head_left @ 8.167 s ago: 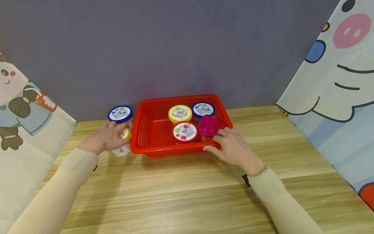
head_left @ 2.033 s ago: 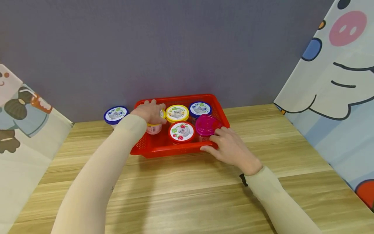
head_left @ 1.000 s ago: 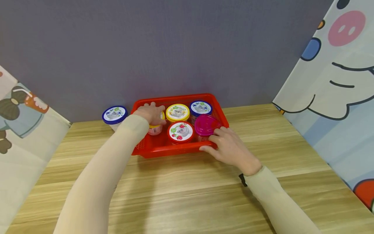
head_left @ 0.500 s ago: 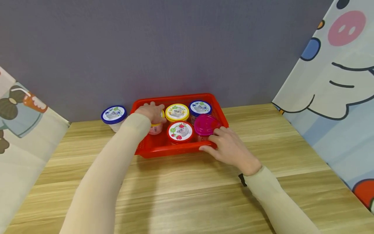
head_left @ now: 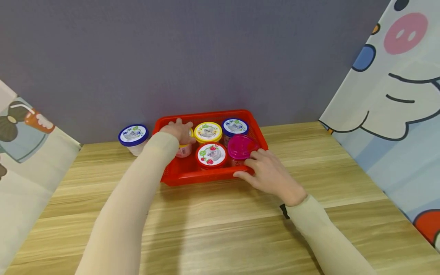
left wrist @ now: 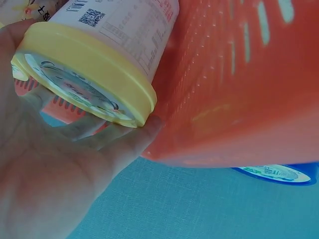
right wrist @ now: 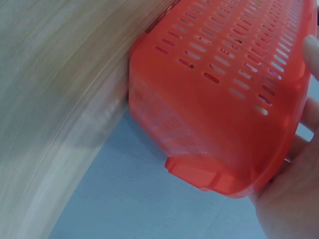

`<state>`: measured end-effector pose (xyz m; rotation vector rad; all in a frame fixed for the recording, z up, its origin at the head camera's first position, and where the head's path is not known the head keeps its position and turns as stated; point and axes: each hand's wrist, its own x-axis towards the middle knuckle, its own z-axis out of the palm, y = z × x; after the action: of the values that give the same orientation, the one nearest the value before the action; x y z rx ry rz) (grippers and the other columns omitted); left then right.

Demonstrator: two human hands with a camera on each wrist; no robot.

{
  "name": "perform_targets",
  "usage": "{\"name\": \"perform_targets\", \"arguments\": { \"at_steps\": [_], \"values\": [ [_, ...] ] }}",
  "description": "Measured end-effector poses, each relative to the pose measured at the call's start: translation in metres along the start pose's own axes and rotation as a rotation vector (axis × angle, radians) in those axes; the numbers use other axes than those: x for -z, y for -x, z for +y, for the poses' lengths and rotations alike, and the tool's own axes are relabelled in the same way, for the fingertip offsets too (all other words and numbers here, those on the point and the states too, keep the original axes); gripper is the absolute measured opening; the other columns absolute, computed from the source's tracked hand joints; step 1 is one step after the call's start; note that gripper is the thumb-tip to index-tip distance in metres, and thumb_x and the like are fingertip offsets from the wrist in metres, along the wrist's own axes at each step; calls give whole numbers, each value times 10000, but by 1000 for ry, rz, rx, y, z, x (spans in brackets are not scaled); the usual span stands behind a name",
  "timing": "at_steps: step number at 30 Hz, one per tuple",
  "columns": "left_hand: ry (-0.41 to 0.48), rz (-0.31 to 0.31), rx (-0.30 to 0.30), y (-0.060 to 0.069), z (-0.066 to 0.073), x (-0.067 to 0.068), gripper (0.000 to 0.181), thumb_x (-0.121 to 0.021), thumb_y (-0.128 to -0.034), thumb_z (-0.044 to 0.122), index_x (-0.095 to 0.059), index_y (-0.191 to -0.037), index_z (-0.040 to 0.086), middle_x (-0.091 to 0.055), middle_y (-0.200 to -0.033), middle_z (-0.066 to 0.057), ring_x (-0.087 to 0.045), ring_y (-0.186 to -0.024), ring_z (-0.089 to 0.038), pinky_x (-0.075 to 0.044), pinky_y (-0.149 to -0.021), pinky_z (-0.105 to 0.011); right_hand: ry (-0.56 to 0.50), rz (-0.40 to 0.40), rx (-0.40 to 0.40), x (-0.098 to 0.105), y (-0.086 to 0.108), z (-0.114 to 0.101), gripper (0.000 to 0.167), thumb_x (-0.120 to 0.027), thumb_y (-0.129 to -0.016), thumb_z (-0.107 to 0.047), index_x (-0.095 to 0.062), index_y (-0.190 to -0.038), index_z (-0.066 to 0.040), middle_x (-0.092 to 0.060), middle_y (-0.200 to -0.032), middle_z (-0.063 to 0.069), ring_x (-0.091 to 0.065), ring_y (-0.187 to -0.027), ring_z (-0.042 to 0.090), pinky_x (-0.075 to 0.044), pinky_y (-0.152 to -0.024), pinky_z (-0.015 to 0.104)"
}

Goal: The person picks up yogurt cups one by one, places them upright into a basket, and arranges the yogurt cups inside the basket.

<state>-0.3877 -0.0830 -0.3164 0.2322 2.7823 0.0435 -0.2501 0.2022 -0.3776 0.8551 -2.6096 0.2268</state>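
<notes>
A red plastic basket (head_left: 192, 178) stands on the table against the grey partition. My left hand (head_left: 173, 131) reaches into its left end and holds a yellow-lidded tub (head_left: 184, 151) from above. In the left wrist view, thumb and fingers spread around the lid of that yellow-lidded tub (left wrist: 94, 64), beside the basket wall (left wrist: 224, 94). My right hand (head_left: 271, 173) grips the basket's front right rim, thumb outside. Other upright tubs in the basket are a second yellow-lidded one (head_left: 207, 131), a blue-lidded one (head_left: 235, 126), a red-lidded one (head_left: 211, 154) and a pink-lidded one (head_left: 241, 146).
Left of the basket, another blue-lidded tub (head_left: 133, 135) stands on the wooden table (head_left: 213, 229). The grey partition (head_left: 206, 57) rises right behind the basket. Cartoon-printed cloths (head_left: 395, 126) hang at both sides.
Since the oldest frame, my left hand has carried the yellow-lidded tub from the table into the basket's left end. Over the last second both hands barely move; the right keeps its grip on the rim.
</notes>
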Motion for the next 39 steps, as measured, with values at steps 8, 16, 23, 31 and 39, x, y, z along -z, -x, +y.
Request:
{"name": "perform_targets", "arguments": {
  "at_steps": [8, 16, 23, 31, 39],
  "values": [
    [6, 15, -8, 1, -1, 1, 826, -636, -943, 424, -234, -1626, 188, -194, -1609, -270, -237, -1450, -483, -299, -1108, -674, 0, -2, -2, 0, 0, -1, 464, -692, -917, -548, -777, -950, -93, -636, -856, 37, -532, -821, 210, -440, -759, 378],
    [-113, 71, -58, 10, 4, 5, 894, -685, -869, 472, -275, -1609, 182, -304, -1531, -259, -281, -1403, -473, -249, -1144, -650, -4, 1, 1, 1, 0, -1, 471, -695, -915, -547, -777, -951, -84, -643, -856, 45, -539, -822, 217, -445, -764, 386],
    [-157, 95, -63, 16, 5, 10, 871, -644, -871, 533, -290, -1594, 199, -283, -1521, -261, -289, -1375, -479, -233, -1144, -646, -1, 8, 9, 0, 0, 0, 477, -686, -919, -554, -775, -949, -86, -637, -849, 42, -533, -813, 212, -441, -749, 382],
    [-145, 119, -49, 23, -6, 22, 846, -599, -892, 537, -282, -1601, 201, -267, -1528, -252, -264, -1381, -467, -223, -1132, -663, -3, -7, -2, 1, 0, 0, 482, -684, -921, -551, -777, -966, -80, -651, -868, 50, -539, -828, 216, -450, -769, 389],
    [-61, 127, -14, 35, -33, 32, 795, -541, -953, 536, -261, -1611, 188, -143, -1612, -291, -164, -1444, -511, -149, -1149, -687, -8, -9, 1, 1, 0, -1, 471, -684, -923, -546, -776, -953, -85, -652, -864, 44, -542, -828, 215, -450, -770, 387]
  ]
}}
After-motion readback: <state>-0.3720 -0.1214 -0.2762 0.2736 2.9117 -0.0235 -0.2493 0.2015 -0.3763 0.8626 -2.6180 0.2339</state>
